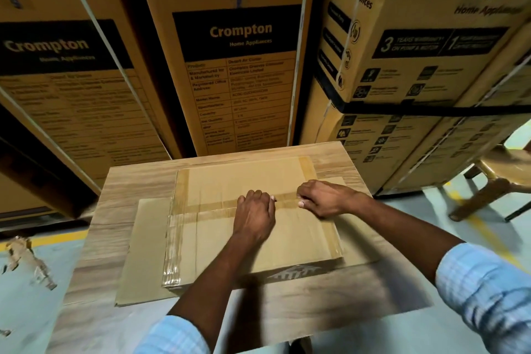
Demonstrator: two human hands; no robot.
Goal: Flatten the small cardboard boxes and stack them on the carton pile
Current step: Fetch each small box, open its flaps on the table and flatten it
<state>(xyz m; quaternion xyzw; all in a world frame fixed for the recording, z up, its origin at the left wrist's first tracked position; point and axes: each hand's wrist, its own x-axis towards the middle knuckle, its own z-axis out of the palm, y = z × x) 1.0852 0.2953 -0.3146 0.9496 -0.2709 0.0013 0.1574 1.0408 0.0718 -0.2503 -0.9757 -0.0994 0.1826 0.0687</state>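
Under the left hand [254, 210] and right hand [324, 200] sits the taped brown box [301, 238] on the surface [129, 181], with flattened cardboard [143, 244] jutting out to their left. The right hand pinches the seam tape [218, 205]. The left hand's fingers curl on it, grip unclear. Tall cartons [238, 66] crowd close beyond.

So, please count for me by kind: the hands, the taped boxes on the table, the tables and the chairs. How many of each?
Hands: 2, left hand and right hand
Taped box: 1
Table: 1
Chair: 1
Total: 5
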